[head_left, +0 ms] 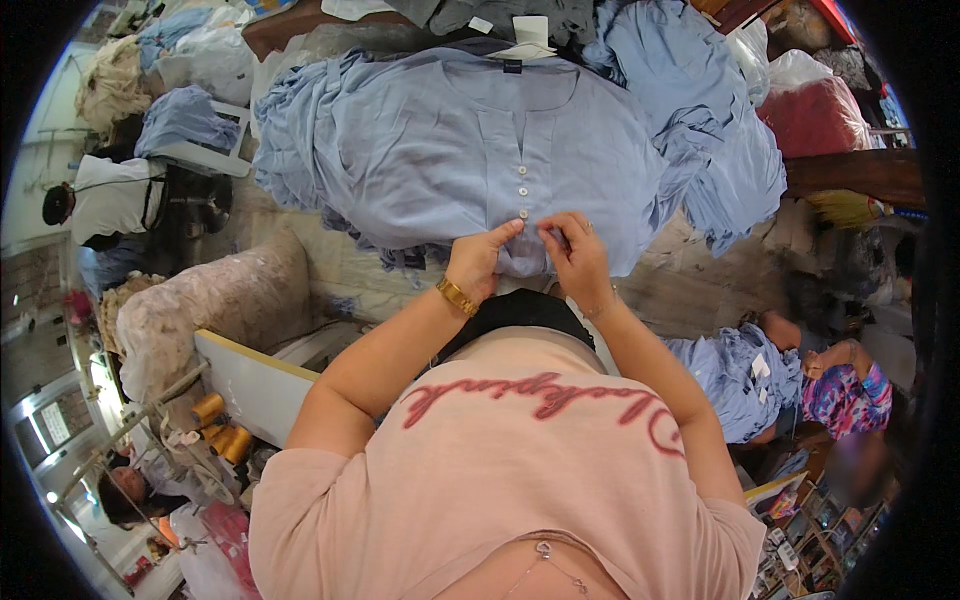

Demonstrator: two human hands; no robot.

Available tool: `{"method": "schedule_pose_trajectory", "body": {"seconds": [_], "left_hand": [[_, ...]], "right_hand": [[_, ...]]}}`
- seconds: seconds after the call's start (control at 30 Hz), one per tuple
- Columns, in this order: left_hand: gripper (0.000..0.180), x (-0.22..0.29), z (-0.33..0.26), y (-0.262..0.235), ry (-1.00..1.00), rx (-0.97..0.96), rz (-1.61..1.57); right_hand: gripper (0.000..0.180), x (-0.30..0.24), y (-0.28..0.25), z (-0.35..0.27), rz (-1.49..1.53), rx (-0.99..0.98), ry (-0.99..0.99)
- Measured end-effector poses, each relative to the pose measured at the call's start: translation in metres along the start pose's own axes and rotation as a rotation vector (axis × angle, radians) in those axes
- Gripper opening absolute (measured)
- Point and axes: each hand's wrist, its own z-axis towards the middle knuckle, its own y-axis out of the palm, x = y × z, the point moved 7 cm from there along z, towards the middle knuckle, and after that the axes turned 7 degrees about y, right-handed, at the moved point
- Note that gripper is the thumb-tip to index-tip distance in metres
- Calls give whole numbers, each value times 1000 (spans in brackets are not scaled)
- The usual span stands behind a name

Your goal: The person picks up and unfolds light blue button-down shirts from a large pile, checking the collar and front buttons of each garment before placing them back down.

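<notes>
A light blue blouse (420,150) lies spread on a pile of like garments in front of me, its neckline at the far side. White buttons run down its front placket, and a dark label sits inside the collar. My left hand (482,262) grips the blouse's placket just below the lowest visible button, thumb on top and the other fingers mostly hidden. Close beside it, my right hand (580,262) is over the lower front, with thumb and forefinger pinched together. What lies between those fingertips is too small to tell.
More blue garments (690,110) are heaped at the right of the pile. White paper tags (530,35) lie beyond the collar. A large stuffed sack (215,310) and thread cones (225,430) stand at left. At lower right a person (845,390) sits by blue cloth (735,385).
</notes>
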Motion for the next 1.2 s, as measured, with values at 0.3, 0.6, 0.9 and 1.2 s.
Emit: {"method": "schedule_pose_trajectory", "body": {"seconds": [0.3, 0.6, 0.9, 1.2], "left_hand": [[26, -1, 8, -7, 72, 7, 5], [27, 2, 12, -8, 168, 4, 44], [31, 4, 9, -8, 115, 70, 130], [30, -8, 22, -12, 77, -2, 30]], "right_hand": [[13, 8, 15, 23, 63, -56, 66], [14, 27, 22, 25, 178, -69, 240], [16, 52, 35, 22, 405, -139, 474], [17, 48, 32, 20, 477, -197, 663]]}}
